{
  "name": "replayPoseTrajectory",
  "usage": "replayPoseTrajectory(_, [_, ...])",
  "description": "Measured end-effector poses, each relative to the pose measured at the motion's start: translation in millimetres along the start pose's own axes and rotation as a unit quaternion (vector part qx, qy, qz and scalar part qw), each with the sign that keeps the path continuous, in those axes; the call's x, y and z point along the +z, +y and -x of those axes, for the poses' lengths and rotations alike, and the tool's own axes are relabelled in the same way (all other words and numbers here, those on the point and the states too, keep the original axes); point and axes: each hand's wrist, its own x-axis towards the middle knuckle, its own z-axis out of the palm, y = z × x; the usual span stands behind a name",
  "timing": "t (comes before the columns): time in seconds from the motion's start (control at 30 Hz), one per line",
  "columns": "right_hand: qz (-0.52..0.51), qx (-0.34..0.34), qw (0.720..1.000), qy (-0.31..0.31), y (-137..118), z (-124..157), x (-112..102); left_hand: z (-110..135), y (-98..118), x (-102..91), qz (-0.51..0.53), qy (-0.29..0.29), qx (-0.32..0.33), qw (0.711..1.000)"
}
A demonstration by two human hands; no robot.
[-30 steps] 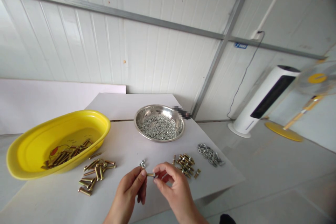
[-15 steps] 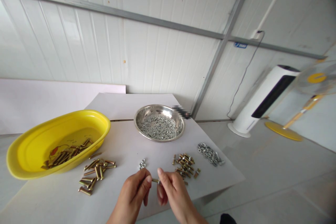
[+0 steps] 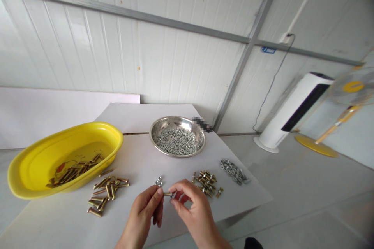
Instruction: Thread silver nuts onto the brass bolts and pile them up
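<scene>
Near the front of the white table, my left hand [image 3: 148, 206] pinches a brass-coloured bolt [image 3: 166, 194] that lies roughly level and points right. At its right end sits a small silver nut [image 3: 171, 195]. The thumb and fingertips of my right hand [image 3: 191, 204] close around that nut. Just beyond my hands lie several loose nuts [image 3: 158, 181]. To the right is a heap of bolts with nuts on them [image 3: 207, 182]. A pile of bare bolts [image 3: 108, 190] lies to the left. My fingers hide the bolt's other end.
A yellow tub [image 3: 112, 136] holding bolts stands at the left. Behind my hands is a steel bowl [image 3: 154, 142] full of nuts. Washers or larger nuts [image 3: 233, 172] are heaped near the right edge of the table [image 3: 140, 163]. A white tower unit [image 3: 288, 116] and a fan [image 3: 317, 146] stand beyond.
Both hands have shifted slightly up and left with the bolt. My right fingers have gone from lying along the bolt's end to pinching the nut from above and below.
</scene>
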Motion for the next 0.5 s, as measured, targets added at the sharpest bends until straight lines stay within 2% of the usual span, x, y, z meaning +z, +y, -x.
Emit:
replayPoseTrajectory(0.1, [0.013, 0.0, 1.0, 0.006, 1.0, 0.4, -0.4, 1.1, 4.6, 1.6, -0.02, -0.01, 0.006, 1.0])
replayPoseTrajectory(0.23, [0.022, 0.012, 1.0, 0.002, -1.0, 1.5, -2.8, 4.4, 14.1, 2.8, -0.106, 0.004, 0.05, 0.993])
replayPoseTrajectory(0.43, [0.048, 0.048, 0.997, -0.034, -0.1, 6.2, -0.3, 8.8, 15.1, 6.3, -0.179, 0.004, 0.124, 0.976])
replayPoseTrajectory(0.5, [0.028, 0.074, 0.996, -0.042, 2.9, 7.9, 2.4, 10.8, 16.3, 8.1, -0.197, -0.003, 0.138, 0.971])
